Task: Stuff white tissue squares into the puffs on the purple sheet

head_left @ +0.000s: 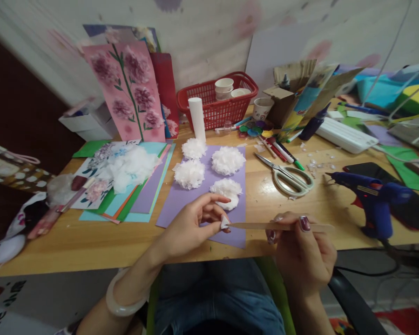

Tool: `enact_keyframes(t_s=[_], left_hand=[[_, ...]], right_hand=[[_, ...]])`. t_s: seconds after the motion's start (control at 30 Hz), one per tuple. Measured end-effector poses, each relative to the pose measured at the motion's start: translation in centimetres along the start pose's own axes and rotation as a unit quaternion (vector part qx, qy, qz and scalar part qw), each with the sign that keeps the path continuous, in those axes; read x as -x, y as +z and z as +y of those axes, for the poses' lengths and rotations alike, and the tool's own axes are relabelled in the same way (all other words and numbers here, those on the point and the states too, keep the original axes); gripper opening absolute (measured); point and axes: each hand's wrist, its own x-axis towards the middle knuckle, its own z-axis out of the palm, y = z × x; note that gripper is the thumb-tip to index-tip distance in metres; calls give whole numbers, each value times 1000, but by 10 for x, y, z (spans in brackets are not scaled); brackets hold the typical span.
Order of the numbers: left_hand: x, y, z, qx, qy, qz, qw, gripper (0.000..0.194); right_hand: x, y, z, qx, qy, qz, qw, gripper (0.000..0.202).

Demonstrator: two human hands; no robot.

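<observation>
Right hand (pixel 305 246): pinched narrow on the stick, thumb on top.
Stick (pixel 251 226): over the front edge of the table (pixel 101 245); long axis side to side, nearly parallel to that edge; tip pointing left, at the scrap.
Left hand (pixel 192 221): thumb and fingers closed on the white scrap (pixel 224 223), above the front part of the purple sheet.
Purple sheet (pixel 238 236): by the table's front edge, bearing four white puffs (pixel 228 160); the back left one lies at its back left corner, near an upright tube (pixel 196 118).
Scissors (pixel 293 180): past the sheet's right edge, blades toward the back left.
Glue gun (pixel 373 193): near the table's front right, nozzle pointing left.
Basket (pixel 214 111): along the back edge, paper cups (pixel 224 86) inside, some stacked.
Box (pixel 281 107): right of the basket; a bottle top (pixel 285 81) shows in it.
</observation>
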Motion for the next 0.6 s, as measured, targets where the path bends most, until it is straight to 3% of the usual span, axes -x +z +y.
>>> enact_keyframes(t_s=[0.33,0.6], left_hand=[[-5,9,3,51,-31,-16,998,36],[-5,14,4,8,-15,-31,999,43]], right_hand=[[1,-5,2,25,-7,10,1000,23],[6,-18,4,81,-42,-4,996,23]])
